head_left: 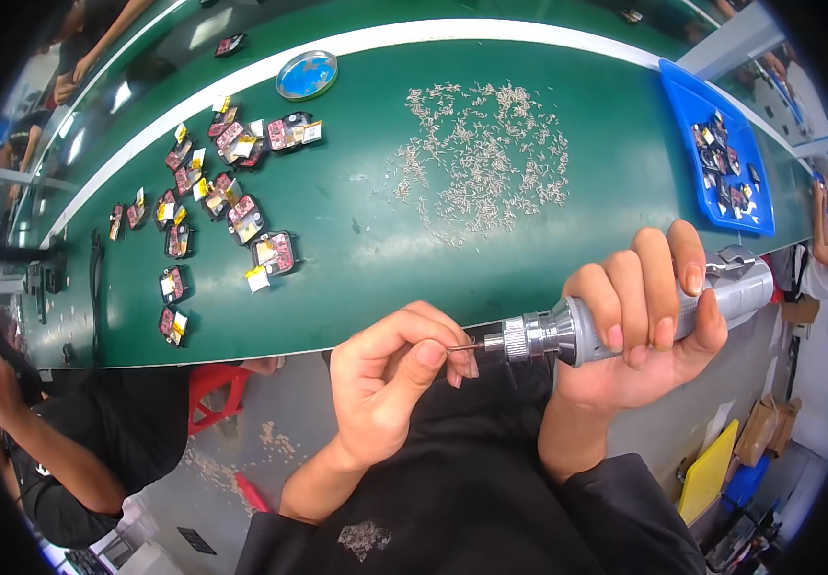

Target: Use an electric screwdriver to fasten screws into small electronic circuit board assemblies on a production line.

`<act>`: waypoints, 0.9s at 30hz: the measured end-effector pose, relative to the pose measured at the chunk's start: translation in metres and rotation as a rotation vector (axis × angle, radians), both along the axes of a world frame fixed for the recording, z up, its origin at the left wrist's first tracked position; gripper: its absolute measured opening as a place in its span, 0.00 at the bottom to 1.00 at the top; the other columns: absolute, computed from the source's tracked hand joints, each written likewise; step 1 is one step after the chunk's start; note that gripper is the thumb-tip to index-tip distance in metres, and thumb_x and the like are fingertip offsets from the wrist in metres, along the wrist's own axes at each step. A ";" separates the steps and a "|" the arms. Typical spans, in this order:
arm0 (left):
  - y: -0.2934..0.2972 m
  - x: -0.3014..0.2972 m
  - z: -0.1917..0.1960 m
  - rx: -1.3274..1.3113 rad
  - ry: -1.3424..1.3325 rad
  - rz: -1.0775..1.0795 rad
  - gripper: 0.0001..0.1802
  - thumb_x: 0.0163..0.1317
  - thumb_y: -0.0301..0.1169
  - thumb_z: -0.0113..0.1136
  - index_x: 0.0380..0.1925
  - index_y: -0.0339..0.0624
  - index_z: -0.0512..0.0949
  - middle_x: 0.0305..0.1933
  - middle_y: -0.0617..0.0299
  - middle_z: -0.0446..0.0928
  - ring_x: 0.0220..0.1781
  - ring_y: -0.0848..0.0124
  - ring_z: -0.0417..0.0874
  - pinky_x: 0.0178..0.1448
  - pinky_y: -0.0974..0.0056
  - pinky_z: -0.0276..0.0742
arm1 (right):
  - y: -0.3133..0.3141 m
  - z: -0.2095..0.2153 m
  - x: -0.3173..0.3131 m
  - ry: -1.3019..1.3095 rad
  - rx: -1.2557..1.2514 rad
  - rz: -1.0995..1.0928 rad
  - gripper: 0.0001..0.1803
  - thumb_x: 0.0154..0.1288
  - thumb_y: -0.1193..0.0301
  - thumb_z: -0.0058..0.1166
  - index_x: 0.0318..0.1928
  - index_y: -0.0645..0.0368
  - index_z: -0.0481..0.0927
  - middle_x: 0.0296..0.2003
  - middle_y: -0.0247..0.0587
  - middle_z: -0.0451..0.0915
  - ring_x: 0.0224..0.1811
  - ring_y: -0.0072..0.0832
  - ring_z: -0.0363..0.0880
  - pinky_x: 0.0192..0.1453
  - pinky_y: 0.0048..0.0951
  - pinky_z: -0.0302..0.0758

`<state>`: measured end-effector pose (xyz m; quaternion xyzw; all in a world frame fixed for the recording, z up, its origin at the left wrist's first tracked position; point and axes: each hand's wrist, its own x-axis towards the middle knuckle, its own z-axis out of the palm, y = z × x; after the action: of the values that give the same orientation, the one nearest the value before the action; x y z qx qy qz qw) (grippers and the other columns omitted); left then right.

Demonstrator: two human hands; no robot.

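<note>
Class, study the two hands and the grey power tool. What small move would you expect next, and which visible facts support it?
Probably the left hand lets go of the thin bit. Its fingers pinch the bit at the metal chuck of the grey rotary tool, which the right hand grips, so the bit looks seated.

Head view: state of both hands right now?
Left hand: closed, fingers pinching the thin bit at the tip of the power screwdriver.
Right hand: closed around the grey screwdriver body.
</note>
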<state>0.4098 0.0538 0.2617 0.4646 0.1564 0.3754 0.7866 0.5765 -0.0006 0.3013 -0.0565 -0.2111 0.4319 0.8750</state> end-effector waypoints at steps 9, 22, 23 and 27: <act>0.002 -0.003 -0.003 -0.096 -0.054 -0.123 0.11 0.70 0.28 0.50 0.32 0.29 0.74 0.31 0.53 0.75 0.30 0.71 0.76 0.33 0.70 0.71 | -0.005 -0.003 -0.002 -0.001 0.015 0.020 0.08 0.63 0.70 0.51 0.35 0.57 0.66 0.20 0.32 0.67 0.17 0.19 0.64 0.27 0.24 0.66; 0.001 0.001 0.008 0.354 0.361 0.082 0.08 0.66 0.22 0.52 0.26 0.30 0.74 0.28 0.55 0.76 0.25 0.76 0.73 0.29 0.73 0.68 | -0.005 -0.006 -0.002 -0.063 -0.025 -0.045 0.07 0.64 0.70 0.50 0.34 0.56 0.65 0.19 0.32 0.67 0.15 0.18 0.63 0.26 0.24 0.65; 0.001 0.001 0.010 0.362 0.362 0.086 0.08 0.66 0.22 0.52 0.26 0.30 0.74 0.28 0.55 0.76 0.25 0.76 0.73 0.29 0.73 0.68 | -0.004 -0.006 -0.001 -0.050 -0.034 -0.045 0.08 0.64 0.70 0.50 0.35 0.56 0.65 0.19 0.32 0.67 0.15 0.18 0.63 0.26 0.23 0.65; 0.004 0.003 0.009 0.423 0.407 0.061 0.04 0.63 0.20 0.53 0.30 0.30 0.76 0.28 0.55 0.77 0.27 0.72 0.76 0.32 0.71 0.72 | -0.004 -0.013 -0.002 0.007 -0.005 -0.022 0.08 0.65 0.65 0.46 0.36 0.55 0.65 0.21 0.35 0.67 0.18 0.23 0.64 0.28 0.29 0.65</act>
<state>0.4124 0.0579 0.2704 0.6791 0.2431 0.3222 0.6131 0.5746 -0.0048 0.2882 -0.0596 -0.2062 0.4230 0.8804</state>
